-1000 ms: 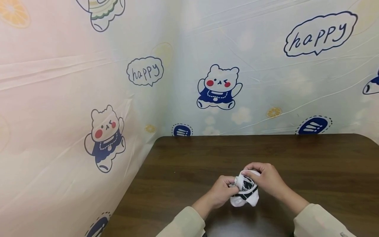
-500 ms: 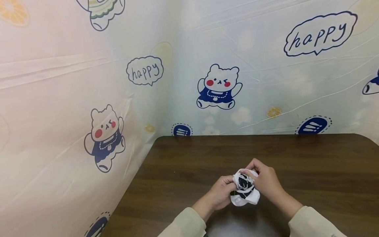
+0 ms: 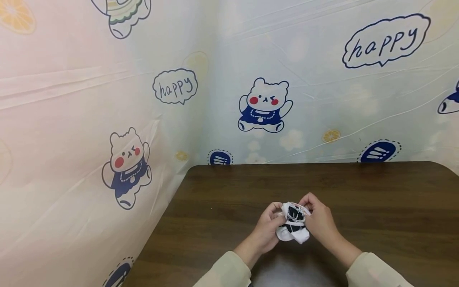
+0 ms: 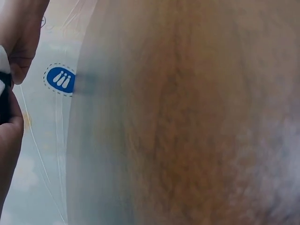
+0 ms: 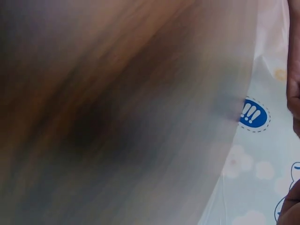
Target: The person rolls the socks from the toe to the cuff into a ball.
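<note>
A small bunched sock (image 3: pixel 295 229), white with a black patch and loose white threads, is held above the table between both hands. My left hand (image 3: pixel 266 226) pinches its left side, thumb in front and fingers behind. On the opposite side, my right hand (image 3: pixel 320 217) grips the white edge with thumb and index finger. The black patch faces up, and a white band crosses below it. In the left wrist view only a sliver of the sock (image 4: pixel 3 63) shows at the left edge. In the right wrist view, parts of hands appear at the right edge, with the sock out of view.
Beneath the hands lies a dark brown wooden table (image 3: pixel 215 199) with rounded far corners. A printed curtain (image 3: pixel 201 119) with bears and "happy" bubbles hangs behind it and along the left side. Light sleeves (image 3: pixel 226 271) cover the forearms.
The sock has shifted slightly up and left in the head view. My right hand has moved left, and my left fingers have risen a little along the edge. Both hands keep hold of it.
</note>
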A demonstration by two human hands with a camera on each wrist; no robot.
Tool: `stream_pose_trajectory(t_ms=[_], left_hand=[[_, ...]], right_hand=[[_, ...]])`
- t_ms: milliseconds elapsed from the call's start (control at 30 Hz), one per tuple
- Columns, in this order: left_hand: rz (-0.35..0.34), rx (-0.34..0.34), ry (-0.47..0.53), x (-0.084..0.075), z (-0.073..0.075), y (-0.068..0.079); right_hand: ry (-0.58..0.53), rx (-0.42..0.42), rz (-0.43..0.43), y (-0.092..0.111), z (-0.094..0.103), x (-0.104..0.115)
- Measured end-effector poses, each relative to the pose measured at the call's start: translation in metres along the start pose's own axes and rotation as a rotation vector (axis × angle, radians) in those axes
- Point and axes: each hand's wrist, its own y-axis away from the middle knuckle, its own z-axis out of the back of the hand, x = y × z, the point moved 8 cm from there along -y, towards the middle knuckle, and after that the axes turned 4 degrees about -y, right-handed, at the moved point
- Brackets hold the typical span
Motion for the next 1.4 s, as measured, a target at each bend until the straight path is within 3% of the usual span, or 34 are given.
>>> stream_pose_trajectory(t_ms=[200,400,500,800,933,1100,1333,1400], left_hand=[[-0.029,-0.161,-0.012,-0.003,0.008,-0.002],[-0.163,-0.376,-0.298,-0.016,0.019,0.002],[-0.190,-0.439,-0.417,-0.020,0.022,0.004],[-0.142,-0.419,-0.572,-0.026,0.014,0.006],[-0.096,-0.399,-0.581,-0.026,0.009,0.008],[-0.096,-0.384,-0.600,-0.027,0.001,0.009],[-0.060,-0.455,-0.807,-0.024,-0.004,0.009],[-0.051,-0.463,-0.827,-0.023,-0.004,0.009]], right_hand=[[-0.123,0.019,-0.104,-0.001,-0.003,-0.004],[-0.183,-0.016,-0.121,-0.001,-0.004,-0.002],[-0.180,-0.023,-0.112,0.000,-0.005,0.000],[-0.121,-0.031,-0.114,0.002,-0.004,-0.002],[-0.064,-0.040,-0.132,0.002,-0.002,-0.005],[-0.008,-0.048,-0.145,0.003,0.001,-0.008],[-0.010,-0.058,-0.116,0.005,0.001,-0.009],[-0.016,-0.053,-0.117,0.006,0.000,-0.009]])
